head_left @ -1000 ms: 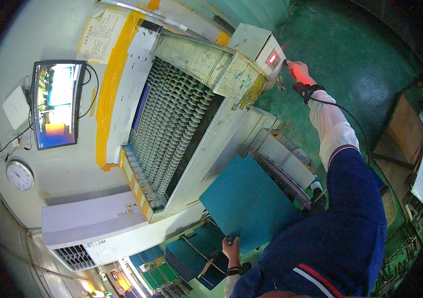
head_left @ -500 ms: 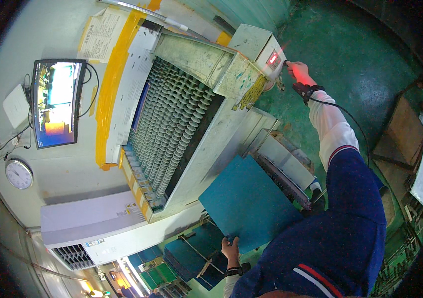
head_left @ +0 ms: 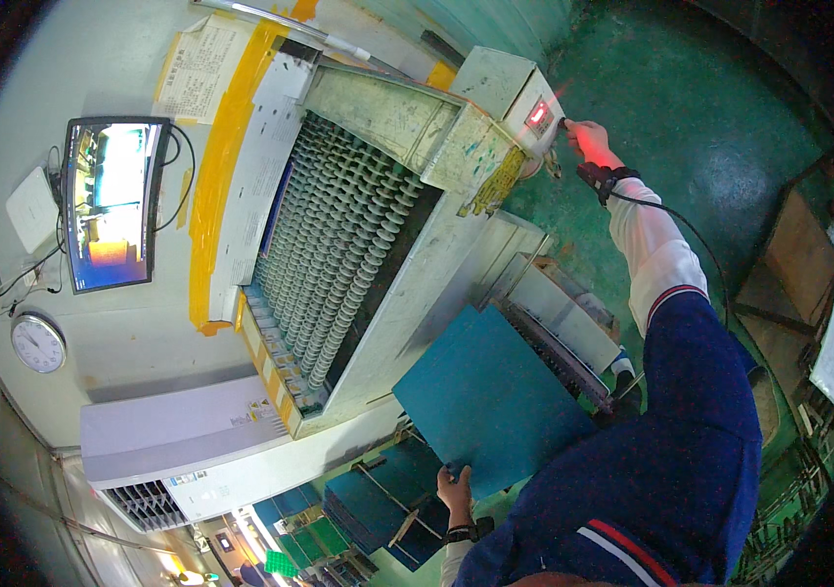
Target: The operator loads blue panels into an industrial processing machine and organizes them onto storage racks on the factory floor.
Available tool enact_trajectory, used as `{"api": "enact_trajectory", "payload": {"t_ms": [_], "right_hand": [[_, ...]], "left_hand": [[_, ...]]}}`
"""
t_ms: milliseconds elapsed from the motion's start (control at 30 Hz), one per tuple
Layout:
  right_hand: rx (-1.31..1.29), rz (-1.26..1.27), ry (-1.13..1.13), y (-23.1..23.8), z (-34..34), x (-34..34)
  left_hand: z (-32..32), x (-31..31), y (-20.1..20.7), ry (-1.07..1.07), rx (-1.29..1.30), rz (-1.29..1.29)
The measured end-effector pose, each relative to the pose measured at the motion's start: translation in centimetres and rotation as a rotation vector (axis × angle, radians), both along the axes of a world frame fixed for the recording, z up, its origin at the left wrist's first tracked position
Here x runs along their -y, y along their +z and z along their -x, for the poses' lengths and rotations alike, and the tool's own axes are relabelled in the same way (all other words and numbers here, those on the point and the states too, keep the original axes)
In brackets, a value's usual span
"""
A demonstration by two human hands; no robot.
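A flat blue-green panel [head_left: 495, 391] is tilted in front of the roller machine, its near edge in my left hand [head_left: 454, 492]. The thumb and fingers of that hand close on the panel's edge. My right hand [head_left: 593, 145] reaches far out to a grey control box [head_left: 537, 110] at the machine's corner. Its fingers pinch a small dark knob [head_left: 563, 124] on the box, beside a lit red display. Red light falls on the fingers. A black cable runs from my right wrist strap along the sleeve.
The conveyor machine [head_left: 338, 245] has rows of white roller discs. More dark panels [head_left: 378, 509] stand in a rack below left. A monitor [head_left: 115, 205], a round clock [head_left: 38, 342] and a white air conditioner [head_left: 182, 440] are along the left. Brown boards [head_left: 788, 264] lean at right.
Both hands and the panel stay where they were. A bright green board has come into view in the background at the lower left.
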State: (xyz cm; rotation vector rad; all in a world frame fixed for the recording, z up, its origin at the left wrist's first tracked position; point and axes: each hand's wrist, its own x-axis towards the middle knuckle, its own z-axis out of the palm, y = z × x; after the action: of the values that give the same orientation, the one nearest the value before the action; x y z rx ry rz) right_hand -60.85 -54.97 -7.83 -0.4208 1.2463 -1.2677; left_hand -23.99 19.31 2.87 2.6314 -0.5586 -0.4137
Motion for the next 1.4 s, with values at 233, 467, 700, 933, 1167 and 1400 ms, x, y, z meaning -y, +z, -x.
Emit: {"api": "enact_trajectory", "payload": {"t_ms": [233, 467, 700, 933, 1167, 1400], "right_hand": [[-0.034, -0.036, 0.044, 0.0, 0.1, 0.2], [-0.041, -0.012, 0.031, -1.1, 0.4, 0.7], [-0.004, -0.015, 0.019, -0.4, -0.1, 0.4], [0.011, 0.002, -0.005, -0.4, -0.1, 0.4], [0.006, 0.013, 0.003, -0.3, 0.0, 0.1], [-0.045, 0.012, -0.019, -1.2, -0.1, 0.5]], "left_hand": [[-1.2, -1.5, -1.4, -0.014, -0.028, 0.106], [-0.1, 0.7, 0.4, -0.008, -0.066, -0.067], [-0.7, -1.2, -1.2, 0.037, -0.035, 0.091], [0.3, 0.1, 0.2, 0.001, 0.004, 0.045], [0.2, 0.2, 0.0, 0.003, 0.027, -0.019], [-1.0, -1.2, -1.3, 0.017, -0.004, 0.002]]}}
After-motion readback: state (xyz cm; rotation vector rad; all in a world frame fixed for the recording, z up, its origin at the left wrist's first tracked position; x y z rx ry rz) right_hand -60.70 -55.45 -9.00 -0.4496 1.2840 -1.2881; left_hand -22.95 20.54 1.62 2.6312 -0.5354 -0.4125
